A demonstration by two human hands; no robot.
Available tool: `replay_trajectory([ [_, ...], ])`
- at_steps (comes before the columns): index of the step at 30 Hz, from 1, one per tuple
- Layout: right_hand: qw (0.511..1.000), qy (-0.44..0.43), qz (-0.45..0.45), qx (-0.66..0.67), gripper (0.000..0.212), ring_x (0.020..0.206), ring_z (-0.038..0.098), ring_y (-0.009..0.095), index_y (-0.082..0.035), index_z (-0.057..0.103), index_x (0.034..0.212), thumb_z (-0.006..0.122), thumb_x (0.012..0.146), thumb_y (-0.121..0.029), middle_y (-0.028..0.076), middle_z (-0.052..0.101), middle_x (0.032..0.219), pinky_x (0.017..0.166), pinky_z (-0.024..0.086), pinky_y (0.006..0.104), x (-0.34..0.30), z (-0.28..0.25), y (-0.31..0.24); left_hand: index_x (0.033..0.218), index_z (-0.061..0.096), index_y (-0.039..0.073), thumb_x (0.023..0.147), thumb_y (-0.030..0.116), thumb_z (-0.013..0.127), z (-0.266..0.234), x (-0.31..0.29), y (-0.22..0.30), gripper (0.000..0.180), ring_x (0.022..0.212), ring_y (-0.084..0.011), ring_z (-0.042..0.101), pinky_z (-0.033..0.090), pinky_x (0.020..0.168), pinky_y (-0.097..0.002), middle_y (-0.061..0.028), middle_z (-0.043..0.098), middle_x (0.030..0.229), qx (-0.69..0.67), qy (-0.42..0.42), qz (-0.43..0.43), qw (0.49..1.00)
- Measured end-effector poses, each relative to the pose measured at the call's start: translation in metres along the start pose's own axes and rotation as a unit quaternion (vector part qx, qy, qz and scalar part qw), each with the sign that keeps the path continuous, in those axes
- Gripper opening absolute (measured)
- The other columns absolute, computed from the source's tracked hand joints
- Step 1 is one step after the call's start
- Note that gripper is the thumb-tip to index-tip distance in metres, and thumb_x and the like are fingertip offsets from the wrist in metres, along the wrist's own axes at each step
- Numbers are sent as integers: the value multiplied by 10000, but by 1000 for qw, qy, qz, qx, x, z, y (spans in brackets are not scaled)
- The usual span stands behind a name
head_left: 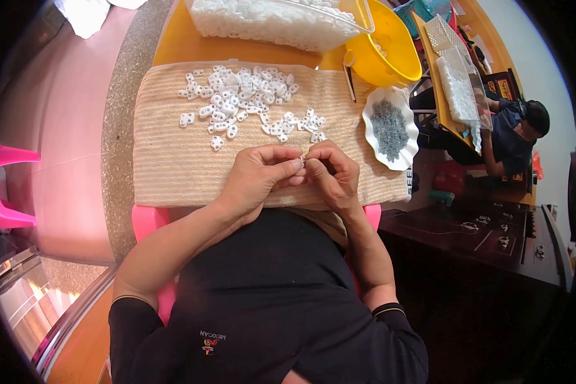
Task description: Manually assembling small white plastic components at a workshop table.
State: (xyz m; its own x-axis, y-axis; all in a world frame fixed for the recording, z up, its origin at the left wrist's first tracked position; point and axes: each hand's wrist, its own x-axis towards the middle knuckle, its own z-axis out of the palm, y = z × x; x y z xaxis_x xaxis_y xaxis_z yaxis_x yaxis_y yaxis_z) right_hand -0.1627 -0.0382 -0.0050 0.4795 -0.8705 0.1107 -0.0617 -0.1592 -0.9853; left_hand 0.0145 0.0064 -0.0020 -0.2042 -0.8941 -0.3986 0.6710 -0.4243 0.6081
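Observation:
My left hand (258, 171) and my right hand (333, 173) meet near the towel's front edge, fingertips pinched together. Between them is a small white plastic piece (303, 159), mostly hidden by the fingers. Just beyond the hands lies a small group of white plastic pieces (281, 128), some seemingly joined in clusters. Farther off is a larger heap of loose white oval pieces with holes (233, 89). A scalloped white dish (411, 159) to the right holds many tiny grey parts (389, 128).
A striped beige towel (173, 153) covers the work surface. At the far side stand a clear bin of white pieces (275, 25) and a yellow basin (400, 61). A thin black-and-white tool (350, 80) lies beside the dish. Another person (515, 137) works at a table on the right.

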Motion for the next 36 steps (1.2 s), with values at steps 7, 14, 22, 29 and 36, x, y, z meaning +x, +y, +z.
replay_trajectory([
  [7, 999, 1, -21, -30, 26, 689, 528, 70, 27, 582, 922, 574, 914, 4, 48, 552, 899, 613, 434, 189, 0, 0, 1, 1083, 606, -29, 882, 33, 627, 0, 0, -2, 211, 822, -137, 664, 566, 766, -245, -91, 664, 955, -6, 4, -2, 1000],
  [14, 1000, 4, -2, -13, 27, 690, 525, 68, 24, 584, 917, 576, 915, -2, 44, 551, 895, 616, 433, 189, 1, 1, -2, 1068, 619, -37, 881, 36, 630, 0, 0, -2, 201, 798, -113, 654, 546, 728, -214, -78, 668, 929, -5, 6, 4, 1000],
  [22, 1000, -2, -5, -26, 44, 688, 522, 68, 21, 580, 907, 577, 921, -20, 40, 546, 886, 614, 429, 192, 0, 1, 0, 1044, 625, -31, 876, 35, 638, 0, 0, -3, 181, 780, -117, 648, 545, 721, -225, -76, 668, 913, -8, 11, 8, 1000],
  [29, 998, -6, -19, -66, 47, 690, 519, 68, 14, 583, 897, 571, 923, -24, 33, 552, 850, 617, 424, 200, 0, 2, -1, 1035, 625, -33, 870, 39, 650, 2, -1, -3, 182, 771, -114, 644, 540, 715, -222, -74, 666, 892, 4, 18, 16, 1000],
  [36, 993, -3, -26, -116, 48, 712, 509, 73, 10, 584, 875, 579, 913, -20, 22, 563, 827, 646, 420, 208, 2, 4, -2, 1032, 620, -44, 875, 48, 648, 2, -1, -8, 184, 765, -115, 639, 540, 722, -227, -78, 662, 890, 12, 19, 43, 999],
])
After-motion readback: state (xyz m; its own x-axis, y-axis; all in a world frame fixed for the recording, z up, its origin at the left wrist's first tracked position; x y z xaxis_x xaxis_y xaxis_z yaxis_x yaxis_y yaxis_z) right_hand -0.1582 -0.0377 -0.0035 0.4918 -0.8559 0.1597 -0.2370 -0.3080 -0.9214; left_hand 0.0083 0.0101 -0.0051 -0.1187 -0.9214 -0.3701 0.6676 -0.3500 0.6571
